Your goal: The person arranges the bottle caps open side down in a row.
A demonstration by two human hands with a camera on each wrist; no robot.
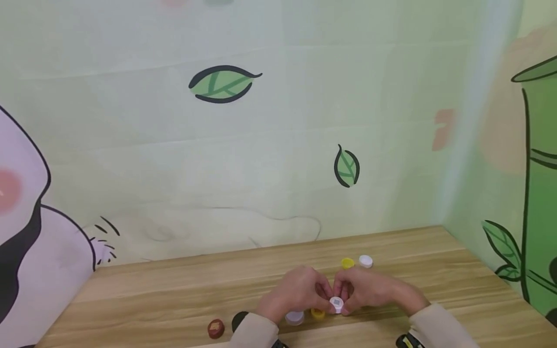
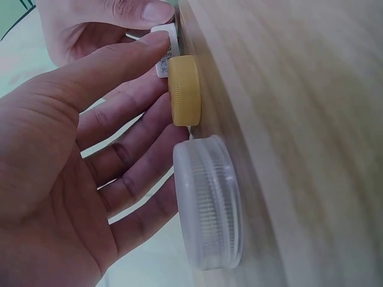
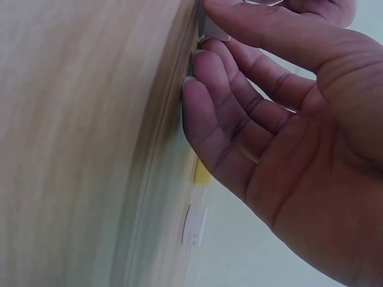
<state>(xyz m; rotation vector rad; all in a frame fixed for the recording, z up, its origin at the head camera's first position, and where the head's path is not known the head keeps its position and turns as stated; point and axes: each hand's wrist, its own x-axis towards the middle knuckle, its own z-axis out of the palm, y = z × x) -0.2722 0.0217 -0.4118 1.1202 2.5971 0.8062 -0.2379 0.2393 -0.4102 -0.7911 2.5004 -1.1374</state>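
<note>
A small white bottle cap [image 1: 336,304] lies on the wooden table between both hands. My left hand [image 1: 300,292] pinches its left side with thumb and fingers, and my right hand [image 1: 367,289] pinches the right side. In the left wrist view the cap's white edge [image 2: 162,60] shows printed marks beside the left thumb. Next to the left hand stand a yellow cap [image 2: 185,91] and a larger translucent whitish cap [image 2: 209,203]. In the right wrist view the pinched cap is mostly hidden by the thumb.
A dark red cap [image 1: 215,328] and a black round cap [image 1: 240,320], partly behind the left sleeve, lie to the left. Behind the right hand are another yellow cap [image 1: 347,263] and another white cap [image 1: 366,261]. A printed cloth wall [image 1: 278,183] borders the wooden table [image 1: 174,285].
</note>
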